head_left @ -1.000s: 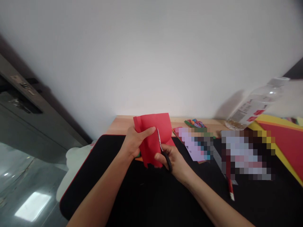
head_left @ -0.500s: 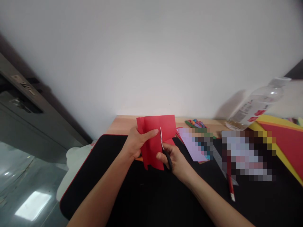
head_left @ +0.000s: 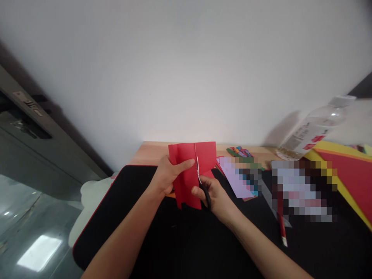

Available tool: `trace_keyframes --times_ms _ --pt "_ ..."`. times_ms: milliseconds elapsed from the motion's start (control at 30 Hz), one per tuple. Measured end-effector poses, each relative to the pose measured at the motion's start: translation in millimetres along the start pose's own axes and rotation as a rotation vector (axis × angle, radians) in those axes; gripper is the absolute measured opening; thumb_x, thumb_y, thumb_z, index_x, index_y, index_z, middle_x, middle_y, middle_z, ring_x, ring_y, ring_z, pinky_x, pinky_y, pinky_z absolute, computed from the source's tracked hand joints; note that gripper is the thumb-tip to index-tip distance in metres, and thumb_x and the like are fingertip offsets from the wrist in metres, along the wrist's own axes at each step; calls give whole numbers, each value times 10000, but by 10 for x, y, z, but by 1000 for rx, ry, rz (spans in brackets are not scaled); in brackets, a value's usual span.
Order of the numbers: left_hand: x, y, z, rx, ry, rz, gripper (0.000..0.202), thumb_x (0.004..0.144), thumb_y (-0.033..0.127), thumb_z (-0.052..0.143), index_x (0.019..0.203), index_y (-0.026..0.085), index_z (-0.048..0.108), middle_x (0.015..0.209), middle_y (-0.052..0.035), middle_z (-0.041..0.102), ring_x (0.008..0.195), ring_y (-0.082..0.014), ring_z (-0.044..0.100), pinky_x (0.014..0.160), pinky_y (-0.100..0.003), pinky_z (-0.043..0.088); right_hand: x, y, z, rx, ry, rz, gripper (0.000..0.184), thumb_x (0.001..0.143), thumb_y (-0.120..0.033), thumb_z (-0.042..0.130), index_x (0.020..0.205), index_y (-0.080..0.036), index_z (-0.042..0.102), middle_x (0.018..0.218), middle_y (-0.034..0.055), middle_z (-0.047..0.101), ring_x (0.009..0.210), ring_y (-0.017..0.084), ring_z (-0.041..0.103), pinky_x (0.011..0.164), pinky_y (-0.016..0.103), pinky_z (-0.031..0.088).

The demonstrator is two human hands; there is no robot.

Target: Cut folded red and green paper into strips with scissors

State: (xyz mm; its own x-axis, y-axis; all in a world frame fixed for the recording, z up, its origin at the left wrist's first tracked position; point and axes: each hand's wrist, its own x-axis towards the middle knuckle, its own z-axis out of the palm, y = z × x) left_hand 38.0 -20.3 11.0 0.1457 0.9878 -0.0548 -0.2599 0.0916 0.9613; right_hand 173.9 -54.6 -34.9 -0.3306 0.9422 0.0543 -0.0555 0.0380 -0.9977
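Just below the frame's centre, red paper (head_left: 188,188) is gripped by the left hand (head_left: 165,176), its thumb laid across the front. Black-handled scissors (head_left: 205,195) are held in the right hand (head_left: 217,198), their blades set against the paper. At lower right, a red pencil (head_left: 282,231) is seen; at right, a plastic bottle (head_left: 315,126).

Landmark: red paper (head_left: 188,188). Near side, toward the person: open black mat (head_left: 174,248), a way through between the forearms. Left side: more open mat beyond the left hand (head_left: 166,175), whose forearm bars a crossing. Right side: right hand (head_left: 216,194) and scissors (head_left: 207,197) close against it; farther right I count lilac paper (head_left: 232,180), ruler (head_left: 270,195) and red pencil (head_left: 282,228), low; then a bottle (head_left: 319,124), tall. Behind: wooden strip (head_left: 151,153), then wall (head_left: 186,77), no passage.
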Motion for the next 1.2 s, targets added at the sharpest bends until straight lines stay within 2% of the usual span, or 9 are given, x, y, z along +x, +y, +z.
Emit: trace_keyframes --times_ms 433,1200 --pt "-1 -13 -2 -11 -8 6 237 608 240 777 787 124 674 773 -69 689 673 -174 631 636 -308 533 5 12 22 108 14 39 448 608 -592 708 688 -162 609 479 -36 450 487 120 427 474 242 361" --pt "0 1 0 -2 10 -12 214 599 232 782 748 123 673 744 -67 688 645 -166 628 613 -297 525 0 -44 3 31 14 37 484 589 -630 694 634 -168 560 459 -54 360 483 108 370 466 238 319"
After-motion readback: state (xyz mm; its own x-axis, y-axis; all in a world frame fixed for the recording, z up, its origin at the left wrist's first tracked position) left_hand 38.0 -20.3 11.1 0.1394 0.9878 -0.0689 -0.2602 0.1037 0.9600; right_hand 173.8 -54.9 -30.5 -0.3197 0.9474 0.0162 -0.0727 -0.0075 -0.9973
